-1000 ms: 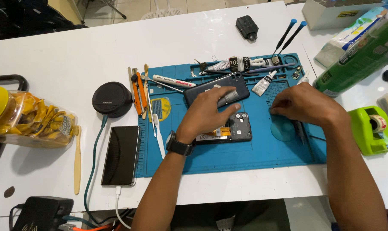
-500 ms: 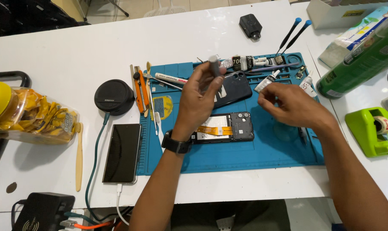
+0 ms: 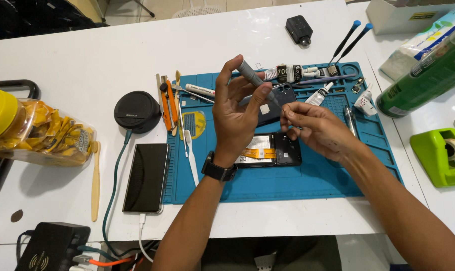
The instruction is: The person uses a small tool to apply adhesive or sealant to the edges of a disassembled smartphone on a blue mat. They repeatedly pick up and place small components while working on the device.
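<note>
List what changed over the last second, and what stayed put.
The left hand rose off the opened phone and now holds a grey screwdriver up in its fingers. The right hand left the blue mat and moved left, its fingertips pinching at the screwdriver's tip. The phone, the tools along the mat's edge, the black phone on its cable and the green bottle stayed where they were.

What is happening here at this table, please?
A person works over a blue repair mat. The left hand holds a grey precision screwdriver raised above the mat, and the right hand pinches at its tip. Below them lies an opened phone, its inside showing. Glue tubes and other tools lie along the mat's far edge.
</note>
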